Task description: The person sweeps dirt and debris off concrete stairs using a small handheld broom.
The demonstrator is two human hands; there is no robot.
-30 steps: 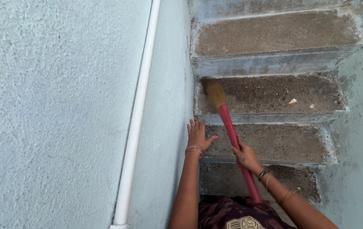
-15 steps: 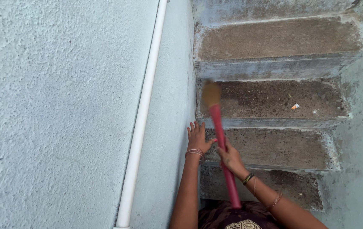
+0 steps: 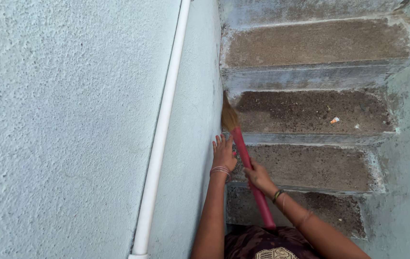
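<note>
My right hand [image 3: 257, 176] grips the red handle of a broom [image 3: 248, 168] around its middle. The straw-coloured bristles [image 3: 229, 117] press into the left corner of a dusty concrete step [image 3: 310, 112], against the wall. My left hand [image 3: 223, 152] lies flat with fingers spread on the pale blue wall [image 3: 190, 144], just left of the handle, bangles at the wrist. A small white and orange scrap of litter [image 3: 334, 120] lies on the right part of that step.
Rough concrete steps [image 3: 310, 165] rise ahead, narrow, between pale blue plastered walls on both sides. A white pipe [image 3: 159, 144] runs down the left wall. The right wall [image 3: 406, 182] closes in on the steps.
The broom head has swung left across the step into the corner by the wall. My right hand has moved left with it. My left hand has stayed on the wall.
</note>
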